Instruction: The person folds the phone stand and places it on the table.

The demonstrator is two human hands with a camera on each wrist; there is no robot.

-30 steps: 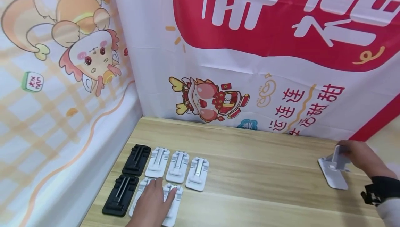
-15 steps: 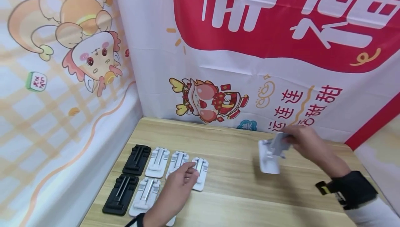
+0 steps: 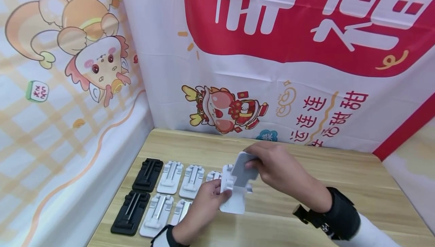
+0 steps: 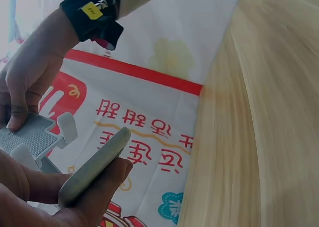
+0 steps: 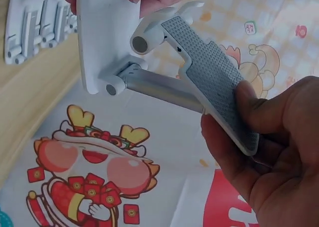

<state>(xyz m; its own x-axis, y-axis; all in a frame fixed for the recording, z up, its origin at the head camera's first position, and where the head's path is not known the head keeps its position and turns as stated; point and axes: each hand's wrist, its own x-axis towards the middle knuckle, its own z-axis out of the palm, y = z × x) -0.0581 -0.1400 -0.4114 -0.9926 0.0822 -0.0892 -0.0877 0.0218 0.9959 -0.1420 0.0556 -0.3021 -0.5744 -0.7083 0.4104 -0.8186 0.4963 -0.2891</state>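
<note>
Both hands hold a white foldable phone stand above the table, its support plate swung up from the base on a silvery arm. My right hand pinches the lower end of that grey textured plate between thumb and fingers. At the base's edge, my left hand grips with the thumb on one face and fingers on the other. Folded white stands and two black ones lie in two rows on the left. The left forearm and the held stand partly cover some white ones.
The wooden table meets a printed cloth wall at the back and another cloth on the left. Black camera straps circle both wrists.
My right hand has carried the open stand leftward from the table's right side. My left hand has left the folded stands, moved right and taken hold of its base.
</note>
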